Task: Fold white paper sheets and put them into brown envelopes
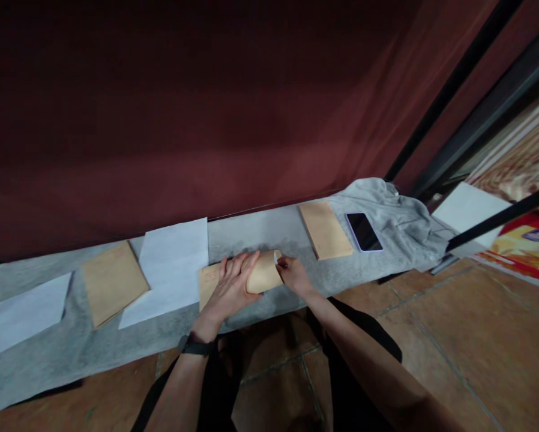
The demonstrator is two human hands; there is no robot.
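Because the middle envelope (264,275) lies on a soft, grey-covered counter (258,228), the left hand (237,281) rests over it palm down with fingers spread, seemingly to steady it, while the right hand (294,275) pinches its right end, where a small white edge (276,258) shows. The envelope is slightly bowed between them, probably from the pressure of both. It sits directly in front of the person, within easy reach of either hand, its left end meeting the white sheet (174,264). The left envelope (114,282) laps over that sheet's left edge; a second sheet (21,315) lies farther left. The right envelope (326,231) lies well apart, perhaps to leave working room, with the phone (365,233) face up just beside it, near bunched cloth (389,219).
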